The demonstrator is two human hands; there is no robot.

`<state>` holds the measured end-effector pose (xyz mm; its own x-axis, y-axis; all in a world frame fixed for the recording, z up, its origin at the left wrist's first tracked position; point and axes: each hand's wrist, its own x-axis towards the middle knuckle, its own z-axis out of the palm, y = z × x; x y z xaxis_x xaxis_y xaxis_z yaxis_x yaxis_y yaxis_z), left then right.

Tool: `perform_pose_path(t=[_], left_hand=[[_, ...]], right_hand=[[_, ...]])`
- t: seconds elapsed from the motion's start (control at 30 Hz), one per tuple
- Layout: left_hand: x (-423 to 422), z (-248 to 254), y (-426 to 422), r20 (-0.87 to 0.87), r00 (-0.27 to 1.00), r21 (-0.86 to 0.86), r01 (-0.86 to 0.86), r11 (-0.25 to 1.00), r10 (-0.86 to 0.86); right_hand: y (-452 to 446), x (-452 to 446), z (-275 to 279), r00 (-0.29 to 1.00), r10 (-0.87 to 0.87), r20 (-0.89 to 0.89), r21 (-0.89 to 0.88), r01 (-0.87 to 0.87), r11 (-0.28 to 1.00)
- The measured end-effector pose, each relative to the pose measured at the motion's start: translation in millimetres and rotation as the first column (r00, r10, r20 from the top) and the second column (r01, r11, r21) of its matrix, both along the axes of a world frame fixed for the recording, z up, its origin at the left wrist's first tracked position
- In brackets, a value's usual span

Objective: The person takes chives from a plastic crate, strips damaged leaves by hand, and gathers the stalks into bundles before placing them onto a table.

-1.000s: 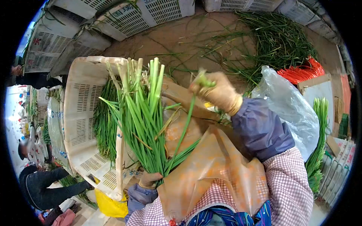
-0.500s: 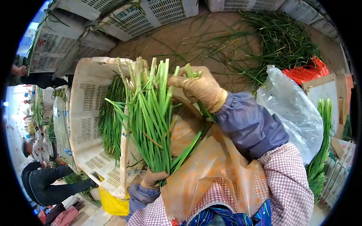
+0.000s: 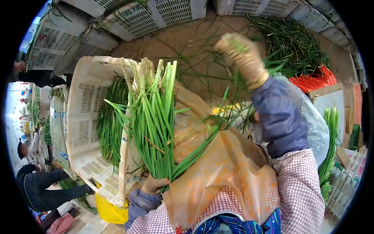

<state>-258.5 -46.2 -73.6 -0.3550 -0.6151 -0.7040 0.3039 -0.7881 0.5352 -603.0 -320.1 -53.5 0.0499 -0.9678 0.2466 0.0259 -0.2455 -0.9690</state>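
Observation:
My gloved left hand (image 3: 154, 184) is closed around the leafy lower end of a bunch of garlic chives (image 3: 154, 121). The pale cut stems point away from me, and the bunch leans by the crate's rim. My gloved right hand (image 3: 243, 58) is raised to the right of the bunch, smeared by motion. Some green shows in its curled fingers, apparently loose chive stalks, and thin leaves trail below the wrist. A translucent orange-patterned apron (image 3: 222, 171) covers my lap, with a few stray leaves across it.
A white plastic crate (image 3: 83, 117) holding more chives (image 3: 113, 124) stands at left. Leaf scraps are heaped (image 3: 292, 43) on the floor at far right, near red ties (image 3: 313, 80) and a clear plastic bag (image 3: 317, 132). Upright chives (image 3: 329, 144) stand at right. Another person (image 3: 39, 187) is at far left.
My right hand has moved away from the bunch, up and to the right, uncovering the stems' right side. My left hand keeps its hold on the bunch.

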Motion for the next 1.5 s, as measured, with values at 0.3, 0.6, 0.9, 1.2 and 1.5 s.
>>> perform_pose_path(t=[0.3, 0.6, 0.9, 1.2, 1.5], left_hand=[[7, -7, 10, 0.136, 0.985, -0.204, 0.13, 0.97, -0.104], [5, -7, 2, 0.0, 0.998, -0.062, 0.068, 0.996, -0.068], [5, -10, 2, -0.03, 0.999, -0.009, 0.038, 0.999, -0.038], [-7, 3, -9, -0.099, 0.994, 0.035, -0.042, 0.998, 0.046], [-4, 9, -6, -0.055, 0.998, -0.031, 0.019, 0.999, -0.021]], right_hand=[[42, 80, 13, 0.907, 0.163, 0.389, 0.595, -0.382, 0.707], [62, 62, -3, 0.778, 0.101, 0.621, 0.468, -0.471, 0.748], [48, 37, -19, 0.764, 0.055, 0.643, 0.296, -0.314, 0.902], [-4, -6, 6, 0.997, -0.028, -0.073, 0.227, 0.044, 0.973], [-12, 37, -67, 0.843, -0.075, -0.532, -0.052, 0.056, 0.997]])
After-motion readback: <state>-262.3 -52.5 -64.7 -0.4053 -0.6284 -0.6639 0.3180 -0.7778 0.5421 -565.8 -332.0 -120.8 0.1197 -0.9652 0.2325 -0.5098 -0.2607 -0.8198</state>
